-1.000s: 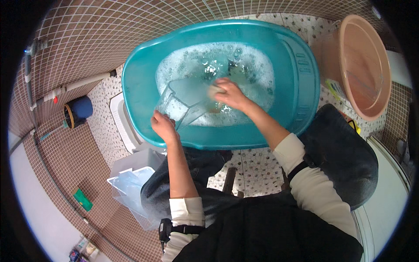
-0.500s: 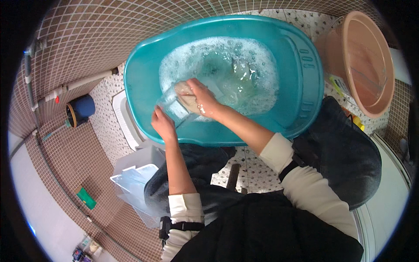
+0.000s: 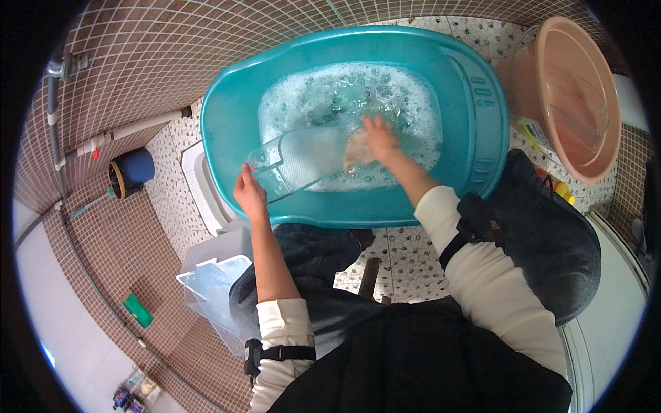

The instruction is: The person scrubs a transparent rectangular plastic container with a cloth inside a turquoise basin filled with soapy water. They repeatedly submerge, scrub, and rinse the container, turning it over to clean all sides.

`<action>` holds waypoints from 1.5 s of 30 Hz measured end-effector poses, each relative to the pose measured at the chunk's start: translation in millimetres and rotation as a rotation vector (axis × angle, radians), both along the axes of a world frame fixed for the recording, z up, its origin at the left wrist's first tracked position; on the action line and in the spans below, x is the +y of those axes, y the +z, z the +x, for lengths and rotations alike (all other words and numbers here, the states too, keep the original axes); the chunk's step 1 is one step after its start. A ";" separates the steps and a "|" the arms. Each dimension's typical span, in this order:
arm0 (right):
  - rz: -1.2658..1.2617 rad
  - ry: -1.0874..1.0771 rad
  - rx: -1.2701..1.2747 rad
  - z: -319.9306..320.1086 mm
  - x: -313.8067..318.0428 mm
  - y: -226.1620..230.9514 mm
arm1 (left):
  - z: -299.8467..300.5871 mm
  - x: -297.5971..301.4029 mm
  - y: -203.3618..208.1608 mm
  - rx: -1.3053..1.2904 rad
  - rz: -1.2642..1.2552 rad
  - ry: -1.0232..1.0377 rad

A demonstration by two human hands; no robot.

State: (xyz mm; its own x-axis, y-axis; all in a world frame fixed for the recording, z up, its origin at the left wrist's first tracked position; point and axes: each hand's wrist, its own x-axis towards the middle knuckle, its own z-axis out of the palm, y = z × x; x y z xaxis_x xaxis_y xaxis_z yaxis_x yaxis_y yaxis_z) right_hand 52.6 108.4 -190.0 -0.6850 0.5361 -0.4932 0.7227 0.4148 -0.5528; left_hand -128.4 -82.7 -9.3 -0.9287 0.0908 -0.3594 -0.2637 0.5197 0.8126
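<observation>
A clear, flat shelf-like panel [image 3: 310, 155] with a textured middle slants over the suds, its far right part low in the foamy water. My left hand [image 3: 250, 194] is closed on its near left corner, above the tub's rim. Against the panel's right part, my right hand [image 3: 380, 140] presses a tan cloth [image 3: 357, 153]; its fingers are blurred by motion. Both hands are over the large teal tub [image 3: 231, 131], which holds soapy water [image 3: 406, 89].
A peach-coloured basin [image 3: 609, 89] with clear pieces in it stands to the right. Clear plastic bins [image 3: 213, 279] lie by my left knee. A white squat toilet [image 3: 201, 189] and a small blue bin [image 3: 140, 165] are at the left. Brown tiled walls surround the tub.
My right hand and the cloth have slid right along the panel, away from my left hand. More of the panel shows above the foam. My left hand has shifted slightly left, still gripping.
</observation>
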 end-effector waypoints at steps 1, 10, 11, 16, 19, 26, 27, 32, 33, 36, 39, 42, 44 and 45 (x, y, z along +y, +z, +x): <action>0.083 0.014 -0.013 21.2 11.3 -9.1 | -2.1 2.0 1.2 0.020 -0.072 -0.017; -0.933 -0.407 0.397 -5.1 0.0 11.2 | 6.6 17.3 -4.1 0.140 -0.228 0.027; -0.931 -0.425 0.564 -17.4 -7.7 34.5 | 6.5 17.9 -6.2 0.197 -0.271 -0.008; -0.574 -0.376 1.122 -60.6 -57.0 154.6 | -1.1 16.7 -6.3 0.191 -0.326 0.023; -0.338 -0.356 1.017 -75.0 -69.8 166.0 | -5.8 12.8 -5.8 0.216 -0.341 0.014; -0.031 -0.322 0.540 -87.2 -65.4 33.5 | -11.4 6.4 -8.9 0.192 -0.237 0.024; 0.177 -0.153 0.545 -81.0 -60.8 10.7 | -9.9 8.8 -8.2 0.172 -0.223 0.023; -0.081 -0.070 -0.107 -22.2 5.0 -46.1 | 0.2 29.8 8.3 0.237 -0.160 -0.240; -0.097 -0.236 -0.147 -7.6 20.8 -45.5 | 3.8 32.9 12.6 0.245 -0.218 -0.317; 0.398 -0.118 -0.040 42.8 45.4 -37.8 | 16.5 38.8 22.2 0.288 -0.379 -0.500; 0.296 -0.003 -0.277 57.3 39.6 -38.8 | 25.6 41.6 24.8 0.399 -0.514 -0.542; -0.241 -0.211 -0.150 39.6 28.0 -29.7 | 28.5 41.8 24.7 0.315 -0.509 -0.394; -0.754 -0.375 0.238 28.2 24.0 -0.2 | 32.8 41.9 23.7 0.373 -0.471 -0.375; -0.957 -0.389 0.412 18.0 20.8 22.7 | 33.4 42.9 22.8 0.386 -0.467 -0.372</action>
